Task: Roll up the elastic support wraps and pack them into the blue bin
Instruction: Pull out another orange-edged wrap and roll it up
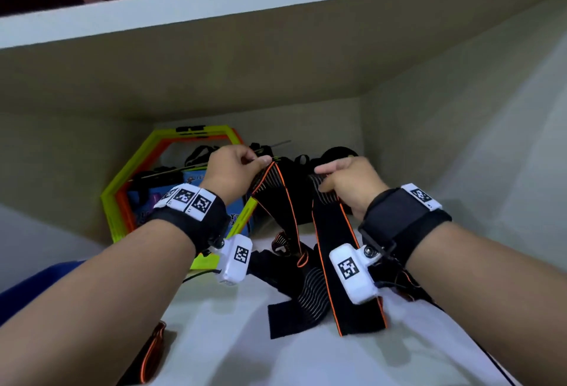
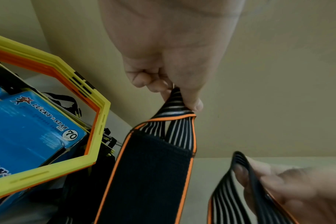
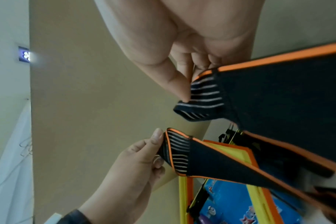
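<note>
left hand pinches one striped end of the black-orange wrap, right hand pinches the other end at 3 o'clock of it; both grips narrow on fabric. wrap hangs down in a loop onto the white shelf. blue bin edge at 8 o'clock.

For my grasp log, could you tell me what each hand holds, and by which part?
Left hand and right hand each pinch a striped end of a black, orange-edged elastic wrap; whether it is one wrap cannot be told.
</note>
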### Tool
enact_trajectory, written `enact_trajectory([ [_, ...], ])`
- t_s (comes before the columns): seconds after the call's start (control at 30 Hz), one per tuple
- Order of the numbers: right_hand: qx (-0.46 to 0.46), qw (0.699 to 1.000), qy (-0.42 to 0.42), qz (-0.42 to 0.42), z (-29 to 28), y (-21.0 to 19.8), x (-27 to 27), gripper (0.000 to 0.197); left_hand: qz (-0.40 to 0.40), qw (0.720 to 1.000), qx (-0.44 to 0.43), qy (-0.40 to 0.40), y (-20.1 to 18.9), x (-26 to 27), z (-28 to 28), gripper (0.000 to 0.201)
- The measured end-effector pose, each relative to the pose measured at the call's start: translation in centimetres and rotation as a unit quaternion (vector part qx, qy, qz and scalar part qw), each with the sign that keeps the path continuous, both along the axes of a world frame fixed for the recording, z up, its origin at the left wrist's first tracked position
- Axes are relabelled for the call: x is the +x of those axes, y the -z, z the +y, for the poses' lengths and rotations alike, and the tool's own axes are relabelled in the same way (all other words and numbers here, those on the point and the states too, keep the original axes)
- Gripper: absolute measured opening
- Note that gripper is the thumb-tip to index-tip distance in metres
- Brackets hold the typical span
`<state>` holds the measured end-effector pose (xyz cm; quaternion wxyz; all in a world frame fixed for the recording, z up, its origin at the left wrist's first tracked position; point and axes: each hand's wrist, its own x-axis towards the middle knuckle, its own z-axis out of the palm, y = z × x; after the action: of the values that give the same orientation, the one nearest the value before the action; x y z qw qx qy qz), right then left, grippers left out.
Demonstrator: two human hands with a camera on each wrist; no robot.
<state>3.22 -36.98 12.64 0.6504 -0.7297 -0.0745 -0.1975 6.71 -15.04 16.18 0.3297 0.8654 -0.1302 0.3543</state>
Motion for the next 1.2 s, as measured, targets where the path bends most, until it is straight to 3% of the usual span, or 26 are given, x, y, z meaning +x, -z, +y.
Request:
enact_trajectory([
  [0.2,0.053,0.997,-0.057,0.015,4.0,0.1,-0.6,0.017,-0.015,0.997,-0.065,0.036,-1.0,-1.2,0.9,0.036],
  [0.47,0.125,0.989,-0.076,-0.003,7.1,-0.3,-1.4,0.021,-0.004,0.977,-0.174,0.123,-2.4,-1.5,1.4,0.001],
  [0.53,0.153,0.986,-0.072,-0.002,7.6,-0.4,-1.2,0.020,0.004,0.970,-0.193,0.146,-2.7,-1.8,1.3,0.009],
  [0.77,0.222,0.971,-0.080,-0.032,8.7,-1.6,-1.2,0.019,0.022,0.965,-0.178,0.191,-2.4,-2.4,0.8,0.021],
  [0.93,0.242,0.966,-0.070,-0.053,8.8,-2.5,-0.9,0.023,0.005,0.974,-0.154,0.163,-2.1,-1.9,0.7,0.011],
  [1.1,0.239,0.967,-0.068,-0.051,8.6,-2.6,-0.4,0.022,-0.004,0.973,-0.170,0.153,-1.8,-1.9,0.6,0.012],
  [1.2,0.236,0.969,-0.063,-0.045,8.6,-2.3,-0.1,0.022,-0.032,0.981,-0.133,0.139,-1.2,-1.7,0.3,0.011],
])
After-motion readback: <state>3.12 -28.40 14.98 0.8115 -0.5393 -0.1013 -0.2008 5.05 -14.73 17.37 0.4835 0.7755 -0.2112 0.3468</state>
